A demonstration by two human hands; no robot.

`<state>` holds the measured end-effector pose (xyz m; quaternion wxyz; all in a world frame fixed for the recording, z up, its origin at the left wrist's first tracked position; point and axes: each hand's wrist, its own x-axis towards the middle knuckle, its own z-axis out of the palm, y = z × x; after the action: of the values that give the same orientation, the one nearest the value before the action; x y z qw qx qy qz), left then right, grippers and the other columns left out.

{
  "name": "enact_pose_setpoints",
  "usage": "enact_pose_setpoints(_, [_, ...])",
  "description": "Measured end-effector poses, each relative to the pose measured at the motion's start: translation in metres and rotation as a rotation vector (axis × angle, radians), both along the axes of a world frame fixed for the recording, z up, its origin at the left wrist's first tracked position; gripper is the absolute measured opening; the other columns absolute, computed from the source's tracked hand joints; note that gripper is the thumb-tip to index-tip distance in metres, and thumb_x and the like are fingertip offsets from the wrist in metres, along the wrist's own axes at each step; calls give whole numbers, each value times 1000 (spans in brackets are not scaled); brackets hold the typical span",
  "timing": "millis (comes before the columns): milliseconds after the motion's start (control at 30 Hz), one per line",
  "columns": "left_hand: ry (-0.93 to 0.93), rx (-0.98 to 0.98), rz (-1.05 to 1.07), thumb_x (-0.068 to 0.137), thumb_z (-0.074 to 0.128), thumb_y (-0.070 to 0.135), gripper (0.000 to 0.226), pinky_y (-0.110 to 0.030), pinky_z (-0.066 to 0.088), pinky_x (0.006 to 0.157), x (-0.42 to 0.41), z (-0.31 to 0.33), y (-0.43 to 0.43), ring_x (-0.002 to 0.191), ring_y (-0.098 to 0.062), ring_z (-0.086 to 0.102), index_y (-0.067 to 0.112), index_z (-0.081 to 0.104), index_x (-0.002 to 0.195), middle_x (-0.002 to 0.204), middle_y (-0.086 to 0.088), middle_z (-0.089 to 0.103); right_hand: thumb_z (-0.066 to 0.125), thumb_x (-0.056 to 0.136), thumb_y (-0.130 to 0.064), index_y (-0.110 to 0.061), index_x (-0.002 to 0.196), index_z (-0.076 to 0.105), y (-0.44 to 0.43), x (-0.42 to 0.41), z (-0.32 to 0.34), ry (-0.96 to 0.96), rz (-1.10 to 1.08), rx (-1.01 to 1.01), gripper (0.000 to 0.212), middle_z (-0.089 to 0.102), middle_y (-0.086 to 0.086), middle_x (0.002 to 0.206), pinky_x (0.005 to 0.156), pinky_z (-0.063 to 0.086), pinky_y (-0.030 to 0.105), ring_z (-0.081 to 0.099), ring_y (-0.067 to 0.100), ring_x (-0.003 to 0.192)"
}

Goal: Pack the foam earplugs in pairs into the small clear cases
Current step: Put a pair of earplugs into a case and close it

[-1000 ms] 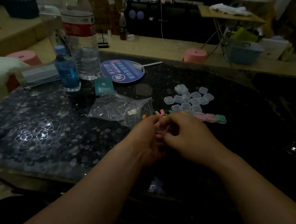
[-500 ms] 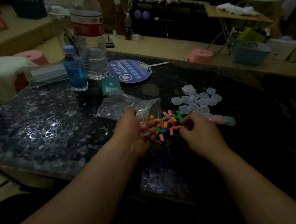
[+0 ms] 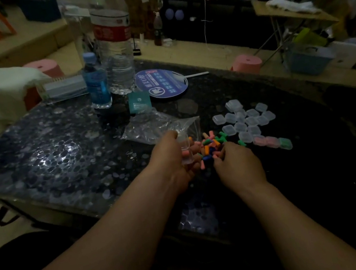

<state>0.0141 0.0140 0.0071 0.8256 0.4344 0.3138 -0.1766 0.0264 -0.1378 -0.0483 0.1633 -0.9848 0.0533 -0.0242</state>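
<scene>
Fingers (image 3: 172, 142) of the left hand (image 3: 172, 166) were curled round an open case (image 3: 187, 156), gripping it just beside the pile, and one pink plug (image 3: 184, 153) sat inside. Fingertips (image 3: 221, 159) of the right hand (image 3: 239, 166) were bent down into the plugs (image 3: 211, 147). Whether they pinched one could not be told, as the knuckles hid it.

The step was judged to be fetching the second plug of the pair. Best way: take a loose pink one off the pile's rim rather than dig, so the others do not scatter. The case should stay mouth-up and close to the pile, the plug should drop in alongside the first, and then the lid can be pressed shut. Foam is light and springy, so a soft pinch should do.

The pile lay toward the table's (image 3: 64, 157) near edge, about midway along it. Empty cases (image 3: 247, 121) were clustered just behind and right of the pile. Filled cases (image 3: 271, 142) lay in a short row to its right, pink and green inside.

A crumpled bag (image 3: 152, 127) touched the left hand's far side — it could snag the case. Toward the far edge stood a big bottle (image 3: 116, 51) and a small bottle (image 3: 96, 84), with a fan (image 3: 161, 82) and a packet (image 3: 139, 102) beside them, all well apart from the work. The light was dim, so the colours were hard to sort.
</scene>
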Motion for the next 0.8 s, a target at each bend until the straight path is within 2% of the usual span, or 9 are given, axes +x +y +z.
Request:
enact_pose_setpoints(133, [4,27,-59,103,37,48,45,-26,41,57,-1,1,-5,56,-15,52,15,66,100,90,-5,65,68,96,-29,-21,89,62,-17,-7,17,-11,-21,151,12,67,-2,88,64,43,33,65,21,83])
enact_pose_setpoints(267, [-6,20,-159,104,35,46,45,-28,41,60,-4,4,-15,61,-17,53,14,66,96,86,-5,65,74,98,-27,-26,94,62,-34,-16,43,-109,-16,455,12,69,-5,86,64,48,29,68,12,81])
enact_pose_setpoints(333, [-10,4,-230,104,35,47,46,-28,43,62,-6,6,-21,64,-17,54,14,68,100,82,-4,64,75,98,-29,-27,96,69,-39,-25,60,-166,41,506,7,72,-8,89,66,49,25,69,7,83])
enact_pose_setpoints(400, [-31,-19,-297,103,37,46,43,-30,45,66,-8,6,-26,70,-18,56,15,67,110,88,-5,65,76,97,-30,-29,96,73,-40,-34,71,-174,147,534,4,73,-10,91,70,50,21,69,0,84])
enact_pose_setpoints(500, [-52,-62,-359,102,44,46,39,-33,52,74,-10,6,-31,80,-18,67,17,69,109,97,-6,73,79,95,-32,-32,94,75,-36,-47,76,-139,299,469,4,67,-13,96,75,46,13,64,-2,88])
enact_pose_setpoints(533, [-65,-83,-375,103,43,45,38,-33,52,71,-11,6,-33,74,-17,69,17,69,100,90,-5,73,80,93,-33,-33,93,75,-35,-49,75,-135,339,411,5,63,-13,96,75,44,12,61,-1,88])
enact_pose_setpoints(600, [-75,-104,-393,105,40,45,41,-31,50,65,-11,8,-36,58,-15,66,18,64,87,74,-3,68,79,94,-34,-33,94,74,-34,-51,68,-112,385,305,4,57,-14,96,75,46,17,58,0,86])
enact_pose_setpoints(700, [-69,-83,-386,105,39,47,40,-30,47,65,-11,8,-40,50,-14,60,18,63,90,67,-2,62,75,95,-34,-34,96,73,-35,-50,64,-95,387,230,2,53,-15,97,76,51,28,56,1,86])
enact_pose_setpoints(800, [-66,-86,-376,104,40,48,37,-31,51,72,-8,6,-42,66,-17,66,19,64,103,80,-4,68,76,95,-35,-33,95,72,-37,-47,62,-127,367,229,4,53,-14,97,78,54,32,57,2,86])
